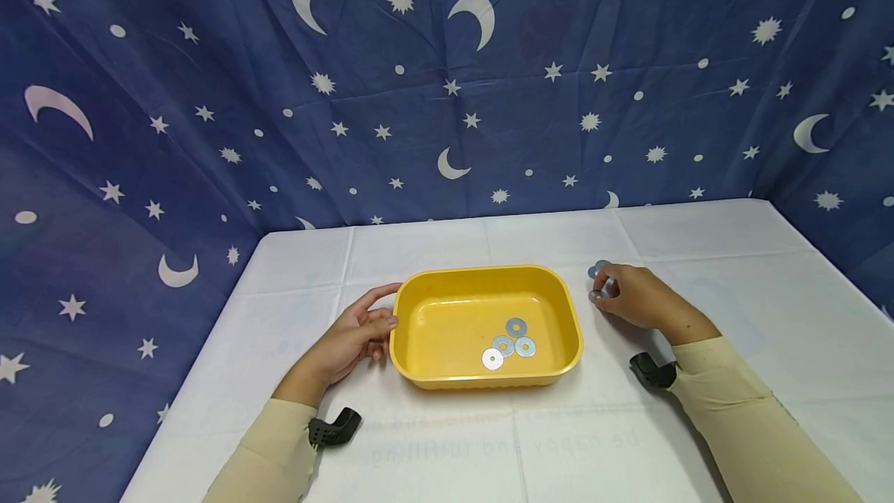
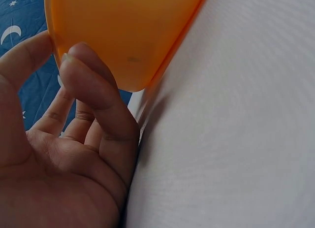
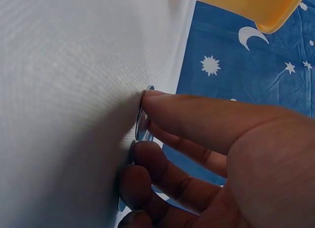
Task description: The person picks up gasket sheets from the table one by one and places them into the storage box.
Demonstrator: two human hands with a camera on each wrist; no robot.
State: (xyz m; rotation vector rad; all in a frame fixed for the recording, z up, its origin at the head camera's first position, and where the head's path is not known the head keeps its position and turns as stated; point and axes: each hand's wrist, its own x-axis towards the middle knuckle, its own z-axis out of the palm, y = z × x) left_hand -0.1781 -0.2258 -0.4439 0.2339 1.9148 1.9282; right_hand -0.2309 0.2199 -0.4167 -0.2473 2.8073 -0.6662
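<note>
A yellow plastic bin [image 1: 485, 381] stands on the white table with several flat metal washers [image 1: 516, 327] lying in its right half. My left hand [image 1: 352, 340] rests at the bin's left end, thumb at the rim and index finger stretched toward the far corner. The left wrist view shows its fingers loosely bent against the orange-looking bin wall [image 2: 128, 36]. Right of the bin, my right hand [image 1: 639, 297] pinches a washer [image 3: 141, 122] between thumb and fingertips, close at the tabletop. Just beyond those fingers lie more washers [image 1: 597, 267], partly overlapping.
A white cloth [image 1: 447, 456] with faint printed lettering covers the table. Behind and beside it hangs a blue curtain [image 1: 391, 115] with moons and stars. Black wrist mounts [image 1: 335, 428] stick out from both beige sleeves.
</note>
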